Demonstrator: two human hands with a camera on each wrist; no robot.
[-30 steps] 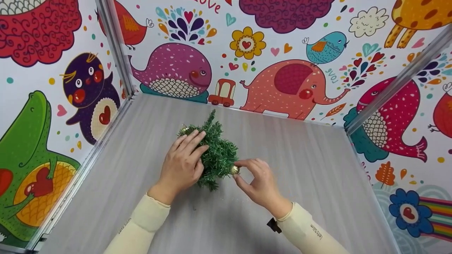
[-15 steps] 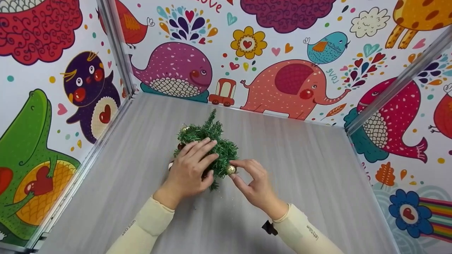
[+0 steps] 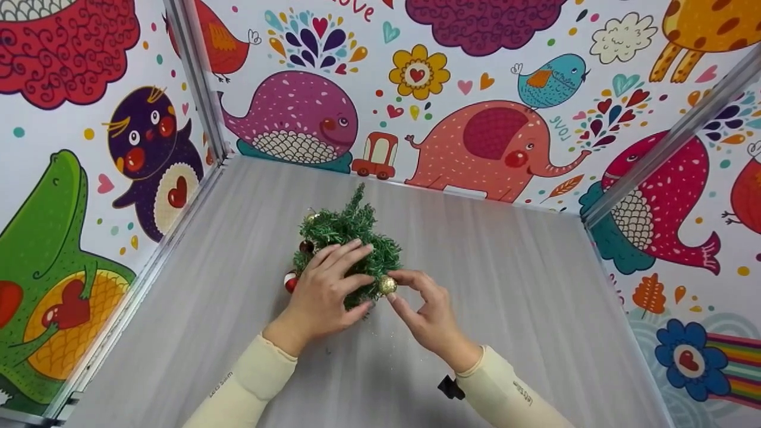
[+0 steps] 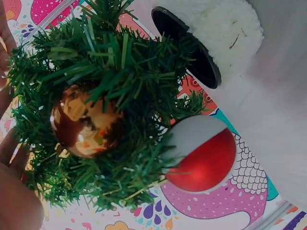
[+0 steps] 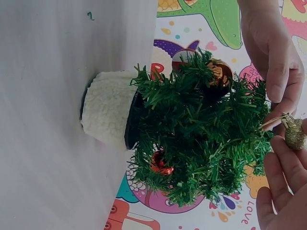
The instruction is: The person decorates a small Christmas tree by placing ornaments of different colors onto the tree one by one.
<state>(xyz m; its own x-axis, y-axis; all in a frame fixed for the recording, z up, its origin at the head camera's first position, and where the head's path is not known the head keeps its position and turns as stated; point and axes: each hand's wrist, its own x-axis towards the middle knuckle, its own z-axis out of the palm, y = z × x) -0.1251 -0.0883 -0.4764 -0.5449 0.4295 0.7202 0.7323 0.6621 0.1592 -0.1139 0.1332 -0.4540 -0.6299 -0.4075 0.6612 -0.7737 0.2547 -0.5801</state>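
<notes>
A small artificial Christmas tree (image 3: 354,223) stands in a white fluffy pot (image 5: 108,108) with a black rim. My right hand (image 3: 434,315) pinches a gold glitter ball ornament (image 3: 388,285) between thumb and index finger, at the tree's right side. A thin gold loop (image 5: 272,121) runs from the ball toward the branches; whether it is hooked on them I cannot tell. Over the front branches lies my left hand (image 3: 330,291), fingers extended, thumb apart, near the ball. A shiny copper ball (image 4: 86,120) and a red-and-white ball (image 4: 206,158) sit among the branches.
Another red ornament (image 5: 162,164) shows low on the tree, and a gold one (image 3: 312,215) near its top left. A tiny green scrap (image 5: 90,16) lies on the grey table (image 3: 505,267). Printed panels with metal rails (image 3: 196,83) border the table.
My left hand has slid right and nearer across the tree, uncovering the dark and red-and-white balls at the left. The right hand has shifted slightly left with the gold ball.
</notes>
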